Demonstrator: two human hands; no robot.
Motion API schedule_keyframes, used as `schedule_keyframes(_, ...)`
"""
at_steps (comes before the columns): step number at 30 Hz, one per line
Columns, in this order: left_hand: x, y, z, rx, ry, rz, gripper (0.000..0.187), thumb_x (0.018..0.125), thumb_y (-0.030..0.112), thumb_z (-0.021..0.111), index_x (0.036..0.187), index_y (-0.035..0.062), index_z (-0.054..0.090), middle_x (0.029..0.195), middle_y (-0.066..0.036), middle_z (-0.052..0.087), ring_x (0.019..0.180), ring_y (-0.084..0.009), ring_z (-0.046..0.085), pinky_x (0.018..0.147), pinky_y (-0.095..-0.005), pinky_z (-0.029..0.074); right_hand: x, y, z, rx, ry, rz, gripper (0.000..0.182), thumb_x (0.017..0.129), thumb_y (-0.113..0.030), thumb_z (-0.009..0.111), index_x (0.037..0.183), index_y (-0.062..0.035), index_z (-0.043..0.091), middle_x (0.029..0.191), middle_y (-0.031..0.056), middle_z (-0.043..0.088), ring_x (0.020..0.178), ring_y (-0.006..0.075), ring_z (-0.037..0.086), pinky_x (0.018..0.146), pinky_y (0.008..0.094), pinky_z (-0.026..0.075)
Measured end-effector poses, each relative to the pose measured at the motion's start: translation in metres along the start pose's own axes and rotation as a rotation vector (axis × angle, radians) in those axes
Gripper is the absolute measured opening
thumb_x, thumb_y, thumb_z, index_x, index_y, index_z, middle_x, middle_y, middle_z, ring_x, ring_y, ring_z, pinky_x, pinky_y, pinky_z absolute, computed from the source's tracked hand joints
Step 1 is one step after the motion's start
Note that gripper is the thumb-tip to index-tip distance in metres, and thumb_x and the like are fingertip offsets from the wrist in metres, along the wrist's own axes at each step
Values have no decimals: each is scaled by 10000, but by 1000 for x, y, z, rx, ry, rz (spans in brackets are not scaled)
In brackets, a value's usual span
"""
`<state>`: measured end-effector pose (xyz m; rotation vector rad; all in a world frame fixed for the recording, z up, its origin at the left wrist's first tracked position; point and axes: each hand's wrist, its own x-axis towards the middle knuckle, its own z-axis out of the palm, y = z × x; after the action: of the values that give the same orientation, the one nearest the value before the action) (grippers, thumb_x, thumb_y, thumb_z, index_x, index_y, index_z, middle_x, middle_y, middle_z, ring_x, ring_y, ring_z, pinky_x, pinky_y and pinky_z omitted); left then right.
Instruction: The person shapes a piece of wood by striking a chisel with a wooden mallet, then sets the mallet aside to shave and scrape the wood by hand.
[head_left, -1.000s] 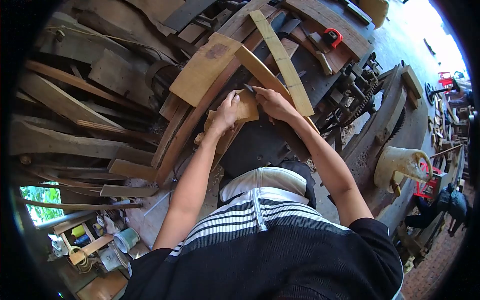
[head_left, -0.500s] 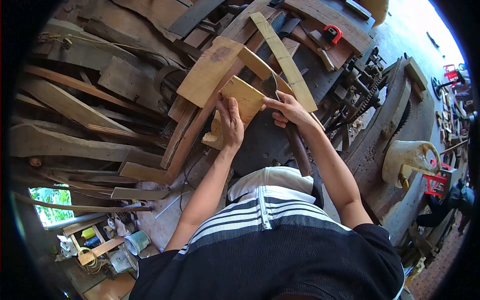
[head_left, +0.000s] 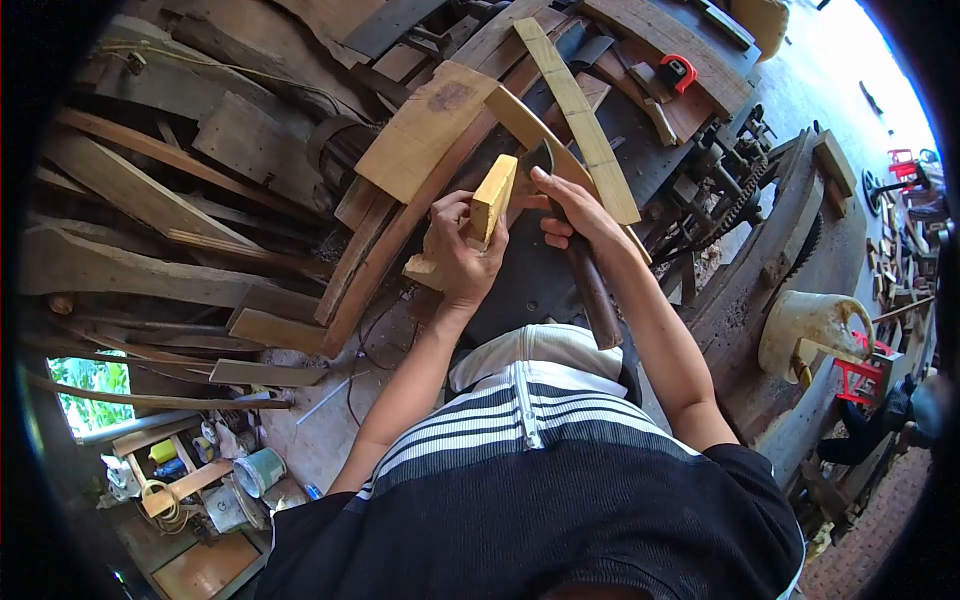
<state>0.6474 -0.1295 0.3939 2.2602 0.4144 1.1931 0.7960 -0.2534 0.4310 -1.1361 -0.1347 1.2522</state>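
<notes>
My left hand is closed around a small light-coloured wooden board, now standing almost edge-on to me. In my right hand is a wooden-handled tool with a thick, dark brown handle that slants down toward my waist. Its dark curved metal head points away from me, close to the right side of the board. Behind my left wrist, a rough-broken light wood piece shows in part. Beyond both hands lie a wide wooden board and a curved wooden piece.
A long pale wooden strip lies past my right hand, and a red tape measure rests farther back. Stacked planks fill the left side. A whitish plastic jug stands at right near a toothed saw blade.
My left hand has turned the board from its broad face to its narrow edge. The tool stays in my right hand, its head slightly turned. The view has shifted a little.
</notes>
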Motion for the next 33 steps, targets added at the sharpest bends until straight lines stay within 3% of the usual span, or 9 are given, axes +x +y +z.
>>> schedule_keyframes(2,-6,-1,2,-25,-54,-50,470,861,137,751,1182,22,428,1152,-167,507,1026,-273,561,854,-380,480,2,3,4,-18,13,-4,476,959,-471,640,1122,-34,548,992,65,631,522,27,403,449,210,402)
schedule_keyframes(8,-20,18,11,-224,-107,-121,528,866,205,776,1198,9,415,1211,-170,494,1069,-277,537,922,-403,439,13,13,5,-11,-72,-18,484,962,-479,634,1106,-26,541,784,-20,484,524,20,384,429,195,368)
schedule_keyframes(13,-6,22,-7,-397,-246,-142,846,845,491,760,1378,-15,342,1379,-206,393,1272,-333,431,1076,-443,361,13,5,3,16,-257,-73,465,948,-458,663,1155,-66,524,677,-59,423,480,4,359,411,182,341)
schedule_keyframes(15,4,29,-15,-161,-378,-61,1093,807,671,688,1510,-13,208,1474,-224,294,1402,-358,283,1144,-488,285,11,-2,7,-6,-310,-89,475,941,-461,672,1165,-69,522,670,-62,420,476,3,362,405,180,340)
schedule_keyframes(18,18,40,-25,-294,-488,-55,1214,767,737,667,1561,7,111,1537,-228,213,1462,-373,168,1167,-526,238,14,-8,5,-9,-394,-128,491,928,-453,693,1171,-65,517,647,-67,419,461,0,370,389,178,336)
schedule_keyframes(25,31,45,-29,-52,-517,27,1281,708,709,741,1565,14,90,1571,-242,144,1493,-389,85,1198,-553,135,23,-13,-3,-74,-492,-171,520,890,-371,761,1176,-15,515,570,-75,442,426,6,415,372,178,347)
schedule_keyframes(27,34,46,-25,103,-508,61,1264,705,610,796,1559,1,91,1575,-249,150,1454,-413,204,1184,-590,122,24,-17,-3,-86,-475,-163,532,885,-372,767,1188,-13,518,574,-71,451,429,10,426,375,178,352)
schedule_keyframes(31,19,23,-8,121,-526,7,1192,719,484,809,1542,-19,107,1556,-265,190,1439,-418,237,1187,-600,96,26,-25,1,-358,-338,-209,516,884,-402,761,1198,-39,573,598,-53,507,430,30,451,378,193,369)
schedule_keyframes(33,12,13,1,84,-405,40,1129,730,394,793,1526,-36,119,1535,-283,219,1411,-440,277,1183,-594,156,30,-28,0,-512,-309,-216,521,907,-429,725,1244,-53,599,679,-16,580,457,41,484,401,215,408)
